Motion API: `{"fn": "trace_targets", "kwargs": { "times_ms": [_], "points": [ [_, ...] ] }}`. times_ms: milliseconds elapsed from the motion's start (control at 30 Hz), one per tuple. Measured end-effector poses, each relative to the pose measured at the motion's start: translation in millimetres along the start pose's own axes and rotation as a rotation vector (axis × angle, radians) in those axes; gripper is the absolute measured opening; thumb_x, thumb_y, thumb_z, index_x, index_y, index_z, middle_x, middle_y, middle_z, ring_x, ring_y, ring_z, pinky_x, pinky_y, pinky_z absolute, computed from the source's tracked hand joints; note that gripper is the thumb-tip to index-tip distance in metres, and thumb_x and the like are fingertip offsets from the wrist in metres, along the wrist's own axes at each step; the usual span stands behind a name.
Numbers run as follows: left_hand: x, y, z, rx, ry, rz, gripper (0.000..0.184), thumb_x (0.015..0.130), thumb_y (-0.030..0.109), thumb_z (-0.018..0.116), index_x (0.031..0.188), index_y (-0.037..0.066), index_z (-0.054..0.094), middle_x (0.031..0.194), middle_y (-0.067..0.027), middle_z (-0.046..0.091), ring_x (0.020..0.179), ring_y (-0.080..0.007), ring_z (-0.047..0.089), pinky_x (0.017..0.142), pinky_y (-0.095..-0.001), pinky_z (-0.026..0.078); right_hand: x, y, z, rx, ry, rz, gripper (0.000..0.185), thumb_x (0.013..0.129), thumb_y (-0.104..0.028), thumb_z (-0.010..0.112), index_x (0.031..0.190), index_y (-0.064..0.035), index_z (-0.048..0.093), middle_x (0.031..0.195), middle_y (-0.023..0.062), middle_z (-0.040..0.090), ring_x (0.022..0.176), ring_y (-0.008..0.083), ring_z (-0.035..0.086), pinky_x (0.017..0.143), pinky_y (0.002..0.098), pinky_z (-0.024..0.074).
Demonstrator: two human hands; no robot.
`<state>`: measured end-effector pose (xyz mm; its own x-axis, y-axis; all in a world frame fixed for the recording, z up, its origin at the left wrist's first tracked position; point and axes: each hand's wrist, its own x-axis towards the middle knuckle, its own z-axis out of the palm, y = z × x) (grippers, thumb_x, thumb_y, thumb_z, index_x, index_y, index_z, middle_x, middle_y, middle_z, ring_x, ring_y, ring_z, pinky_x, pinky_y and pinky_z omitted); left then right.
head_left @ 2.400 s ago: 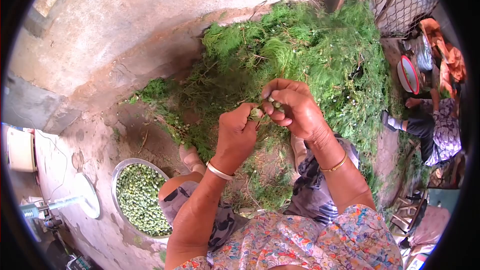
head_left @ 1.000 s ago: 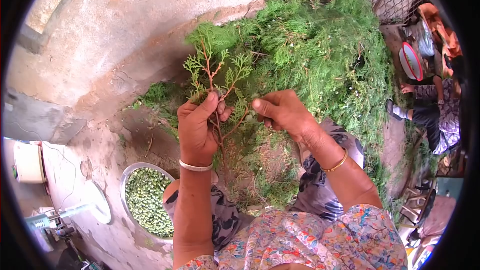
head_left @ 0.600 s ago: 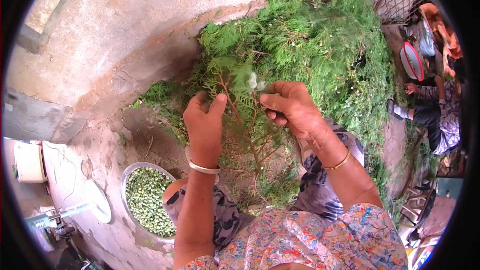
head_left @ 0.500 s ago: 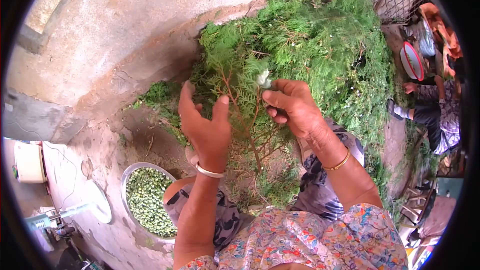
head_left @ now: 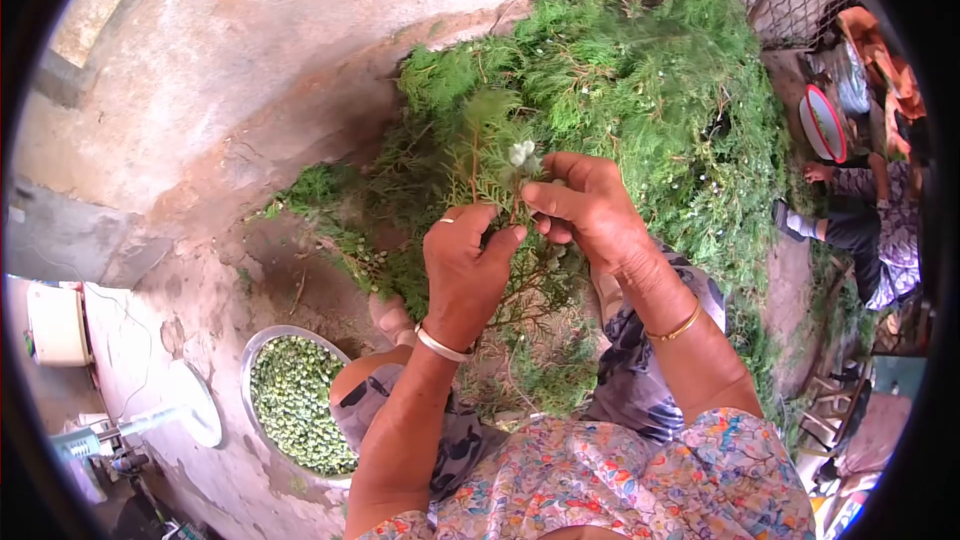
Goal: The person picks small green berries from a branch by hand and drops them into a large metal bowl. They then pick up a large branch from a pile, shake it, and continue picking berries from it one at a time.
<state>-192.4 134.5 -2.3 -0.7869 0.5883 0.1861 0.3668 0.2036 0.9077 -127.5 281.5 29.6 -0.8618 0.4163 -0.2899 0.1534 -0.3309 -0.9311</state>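
A leafy evergreen branch (head_left: 478,145) stands up between my hands, its green fronds slightly blurred. My left hand (head_left: 465,255), with a silver bangle on the wrist, is closed on the branch's stem, thumb and fingers bent together. Just right of it, my right hand (head_left: 590,205) pinches a twig of the branch between thumb and fingers. Pale whitish-green cones (head_left: 521,153) show just above the right fingertips. Part of the stem is hidden behind my hands.
A big heap of cut evergreen branches (head_left: 650,110) lies ahead against the wall. By my left knee stands a metal basin (head_left: 247,380) of green cones (head_left: 300,405). A white fan (head_left: 195,405) is further left. At right, another person (head_left: 870,210) sits near a red-rimmed basin (head_left: 838,145).
My left hand has moved right and closed on the branch; half a second ago it was spread apart beside it. My right hand has stayed nearly in place, still pinching.
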Motion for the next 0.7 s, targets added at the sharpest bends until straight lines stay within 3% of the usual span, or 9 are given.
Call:
{"fn": "trace_targets", "kwargs": {
  "times_ms": [100, 167, 233, 267, 367, 433, 533, 567, 700],
  "points": [
    [1, 3, -1, -0.014, 0.013, 0.073, 0.021, 0.072, 0.007, 0.073, 0.076, -0.003, 0.055, 0.062, -0.0114, 0.052, 0.056, -0.0165, 0.049, 0.053, -0.0312, 0.039, 0, 2, -4, -0.089, -0.020, 0.022, 0.017, 0.079, -0.008, 0.070, 0.086, 0.0050, 0.061, 0.068, 0.0039, 0.059, 0.056, 0.0069, 0.053, 0.042, 0.0202, 0.0381],
    [1, 8, -4, -0.107, -0.055, -0.037, 0.021, 0.074, 0.009, 0.073, 0.076, -0.003, 0.055, 0.060, -0.0110, 0.048, 0.055, -0.0139, 0.044, 0.052, -0.0303, 0.037, 3, 10, -7, -0.122, -0.023, 0.018, 0.015, 0.079, -0.008, 0.070, 0.084, 0.0045, 0.062, 0.067, 0.0035, 0.059, 0.055, 0.0071, 0.053, 0.042, 0.0209, 0.0387],
    [1, 9, -3, -0.103, -0.054, -0.030, 0.021, 0.074, 0.008, 0.073, 0.076, -0.003, 0.055, 0.059, -0.0104, 0.047, 0.054, -0.0135, 0.041, 0.051, -0.0299, 0.037, 10, 22, -11, -0.365, 0.015, -0.377, 0.013, 0.078, -0.006, 0.069, 0.083, 0.0037, 0.064, 0.067, 0.0033, 0.060, 0.052, 0.0072, 0.050, 0.043, 0.0226, 0.0387],
    [1, 9, -2, -0.098, -0.053, -0.023, 0.021, 0.075, 0.008, 0.072, 0.075, -0.003, 0.054, 0.058, -0.0097, 0.047, 0.054, -0.0131, 0.039, 0.051, -0.0295, 0.037, 9, 22, -11, -0.366, 0.017, -0.377, 0.013, 0.078, -0.006, 0.069, 0.083, 0.0037, 0.064, 0.067, 0.0033, 0.060, 0.052, 0.0072, 0.050, 0.043, 0.0226, 0.0387],
    [2, 5, 3, -0.071, -0.035, 0.040, 0.021, 0.076, 0.007, 0.071, 0.074, -0.004, 0.053, 0.058, -0.0091, 0.046, 0.055, -0.0108, 0.038, 0.051, -0.0283, 0.037, 6, 12, -8, -0.343, 0.101, -0.348, 0.010, 0.078, -0.007, 0.068, 0.080, 0.0024, 0.065, 0.067, 0.0037, 0.060, 0.054, 0.0070, 0.051, 0.046, 0.0232, 0.0398],
    [0, 8, -1, -0.074, -0.021, 0.006, 0.021, 0.076, 0.007, 0.071, 0.074, -0.004, 0.053, 0.058, -0.0089, 0.046, 0.055, -0.0105, 0.038, 0.050, -0.0284, 0.037, 7, -5, -17, -0.145, 0.324, -0.113, 0.013, 0.080, -0.011, 0.066, 0.080, 0.0025, 0.064, 0.065, 0.0037, 0.058, 0.058, 0.0072, 0.051, 0.049, 0.0233, 0.0394],
    [-1, 10, -7, -0.075, -0.026, -0.028, 0.021, 0.077, 0.007, 0.070, 0.073, -0.004, 0.053, 0.058, -0.0044, 0.046, 0.057, -0.0083, 0.038, 0.050, -0.0269, 0.035, 19, -23, -34, 0.352, 0.388, -0.117, 0.017, 0.082, -0.015, 0.063, 0.080, 0.0011, 0.058, 0.063, 0.0042, 0.054, 0.049, 0.0116, 0.047, 0.042, 0.0250, 0.0345],
    [0, 11, -9, -0.073, -0.045, -0.028, 0.020, 0.078, 0.007, 0.070, 0.073, -0.003, 0.054, 0.059, -0.0002, 0.045, 0.059, -0.0063, 0.037, 0.051, -0.0251, 0.034, 17, -24, -32, 0.352, 0.388, -0.118, 0.017, 0.082, -0.015, 0.063, 0.080, 0.0011, 0.058, 0.063, 0.0042, 0.054, 0.049, 0.0116, 0.047, 0.042, 0.0250, 0.0345],
    [-1, 12, -8, -0.079, -0.069, -0.070, 0.020, 0.078, 0.007, 0.071, 0.073, -0.003, 0.054, 0.059, -0.0007, 0.045, 0.058, -0.0063, 0.038, 0.051, -0.0251, 0.034, 12, -14, -26, 0.273, 0.239, 0.046, 0.028, 0.084, -0.025, 0.066, 0.082, 0.0009, 0.057, 0.068, 0.0065, 0.057, 0.049, 0.0125, 0.051, 0.039, 0.0235, 0.0359]
  ]
}}
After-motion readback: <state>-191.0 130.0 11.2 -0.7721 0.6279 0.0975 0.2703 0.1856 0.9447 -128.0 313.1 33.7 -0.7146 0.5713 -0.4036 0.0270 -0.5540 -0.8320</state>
